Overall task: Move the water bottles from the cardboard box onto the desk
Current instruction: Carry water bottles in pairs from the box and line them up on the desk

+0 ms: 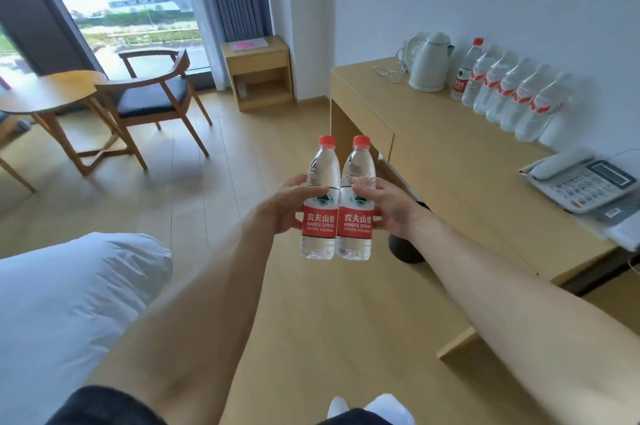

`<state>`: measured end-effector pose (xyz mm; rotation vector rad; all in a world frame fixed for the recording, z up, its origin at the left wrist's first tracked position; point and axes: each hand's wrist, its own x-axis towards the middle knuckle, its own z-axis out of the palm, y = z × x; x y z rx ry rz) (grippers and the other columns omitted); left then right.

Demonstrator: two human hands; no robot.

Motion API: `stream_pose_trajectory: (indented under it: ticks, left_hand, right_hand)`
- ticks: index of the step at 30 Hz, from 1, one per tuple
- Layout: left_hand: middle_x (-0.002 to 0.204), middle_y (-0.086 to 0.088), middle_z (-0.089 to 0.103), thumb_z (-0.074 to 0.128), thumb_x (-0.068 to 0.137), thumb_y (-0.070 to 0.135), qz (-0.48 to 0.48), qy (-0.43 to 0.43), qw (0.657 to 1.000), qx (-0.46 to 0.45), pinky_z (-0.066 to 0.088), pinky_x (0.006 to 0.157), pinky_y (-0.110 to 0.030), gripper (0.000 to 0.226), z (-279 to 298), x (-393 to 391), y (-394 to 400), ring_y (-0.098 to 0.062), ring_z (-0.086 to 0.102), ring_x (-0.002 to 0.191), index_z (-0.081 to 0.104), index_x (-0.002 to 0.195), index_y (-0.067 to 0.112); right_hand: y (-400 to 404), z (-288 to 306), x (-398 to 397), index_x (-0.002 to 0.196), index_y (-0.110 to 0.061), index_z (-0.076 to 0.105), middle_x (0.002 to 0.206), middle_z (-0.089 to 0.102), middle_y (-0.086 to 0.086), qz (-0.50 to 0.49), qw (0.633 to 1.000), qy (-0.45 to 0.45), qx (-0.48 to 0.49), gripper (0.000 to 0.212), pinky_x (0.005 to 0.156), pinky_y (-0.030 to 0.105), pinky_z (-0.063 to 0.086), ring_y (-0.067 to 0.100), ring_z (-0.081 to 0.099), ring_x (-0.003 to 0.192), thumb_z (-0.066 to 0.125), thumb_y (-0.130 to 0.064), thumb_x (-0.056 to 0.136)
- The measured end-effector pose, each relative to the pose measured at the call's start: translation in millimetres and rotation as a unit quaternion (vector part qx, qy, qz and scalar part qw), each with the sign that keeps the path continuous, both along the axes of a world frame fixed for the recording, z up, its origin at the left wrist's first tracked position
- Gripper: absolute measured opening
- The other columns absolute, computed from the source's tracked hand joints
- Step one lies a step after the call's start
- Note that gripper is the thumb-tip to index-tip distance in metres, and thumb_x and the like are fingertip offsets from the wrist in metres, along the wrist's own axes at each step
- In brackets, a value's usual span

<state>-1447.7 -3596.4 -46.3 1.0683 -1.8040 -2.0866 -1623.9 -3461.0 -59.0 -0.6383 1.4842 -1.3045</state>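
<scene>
My left hand [289, 202] has its grip wrapped around one water bottle [320, 197], and my right hand [388, 204] grips a second bottle [356, 197]. Both bottles stand upright in the air, red caps up, their sides touching, over the wooden floor [214, 189]. The tabletop [450, 154] lies ahead and to my right, so the right hand is nearer it. Along its far edge, against the wall, a row of bottles [509, 95] already stands beside a white kettle [429, 62]; a telephone [581, 182] sits closer to me. I judge the free stretch between row and telephone suits setting these down. The cardboard box is out of view.
</scene>
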Motion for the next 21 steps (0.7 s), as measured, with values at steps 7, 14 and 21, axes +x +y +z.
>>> stream_pose_trajectory:
  ticks: [7, 14, 21]
  left_hand:
    - [0.121, -0.014, 0.067, 0.074, 0.09, 0.026, -0.033, -0.005, 0.999, 0.016, 0.057, 0.09, -0.056, 0.052, -11, -80, -81, -0.033, 0.069, 0.106, 0.052, 0.137, 0.021]
    - [0.117, -0.014, 0.068, 0.07, 0.093, 0.025, -0.094, 0.006, 0.995, 0.024, 0.058, 0.081, -0.048, 0.044, -26, -174, -166, -0.029, 0.069, 0.096, 0.055, 0.134, 0.02]
    - [0.112, -0.014, 0.072, 0.068, 0.094, 0.022, -0.187, 0.01, 0.981, 0.048, 0.059, 0.071, -0.041, 0.041, -28, -272, -280, -0.026, 0.073, 0.088, 0.055, 0.133, 0.017]
  right_hand:
    - [-71, -5, -76, 0.132, -0.019, 0.056, 0.121, 0.069, 0.015, -0.034, 0.999, -0.007, 0.006, 0.047, 0.101, 0.059, 0.049, 0.038, 0.065, 0.113, 0.072, -0.034, 0.09]
    - [-133, -13, -145, 0.126, -0.016, 0.057, 0.116, 0.071, 0.018, -0.115, 0.993, -0.015, 0.022, 0.04, 0.089, 0.051, 0.055, 0.034, 0.068, 0.098, 0.072, -0.026, 0.09]
    - [-224, -15, -210, 0.134, -0.014, 0.053, 0.116, 0.07, 0.016, -0.223, 0.974, 0.0, 0.039, 0.053, 0.1, 0.055, 0.047, 0.032, 0.065, 0.101, 0.075, -0.029, 0.087]
